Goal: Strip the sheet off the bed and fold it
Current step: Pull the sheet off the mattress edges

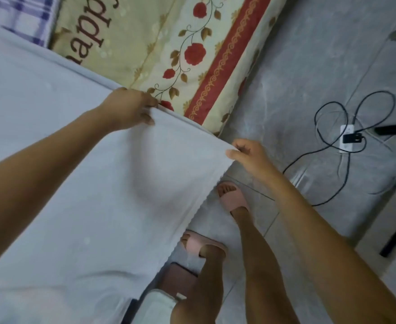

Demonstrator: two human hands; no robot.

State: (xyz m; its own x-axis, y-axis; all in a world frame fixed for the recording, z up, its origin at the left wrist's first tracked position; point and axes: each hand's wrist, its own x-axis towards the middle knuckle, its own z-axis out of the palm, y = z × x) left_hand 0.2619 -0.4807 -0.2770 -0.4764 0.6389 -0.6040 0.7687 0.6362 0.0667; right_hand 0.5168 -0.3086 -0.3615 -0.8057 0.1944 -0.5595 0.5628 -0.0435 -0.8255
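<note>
A pale white sheet (80,183) fills the left and middle of the head view, lifted and stretched in front of me. My left hand (131,108) grips its far edge, fingers curled over the hem near the mattress. My right hand (248,155) pinches the sheet's corner, out over the floor. The cloth hangs taut between the two hands and drops down toward my legs. Behind it lies the bed's mattress (169,43), cream with red roses, a red border and brown lettering.
Grey tiled floor (309,66) lies to the right. A black cable (332,136) loops there around a white power strip (347,139). My feet in pink slippers (233,197) stand below the sheet's edge. A blue plaid cloth (17,15) shows at top left.
</note>
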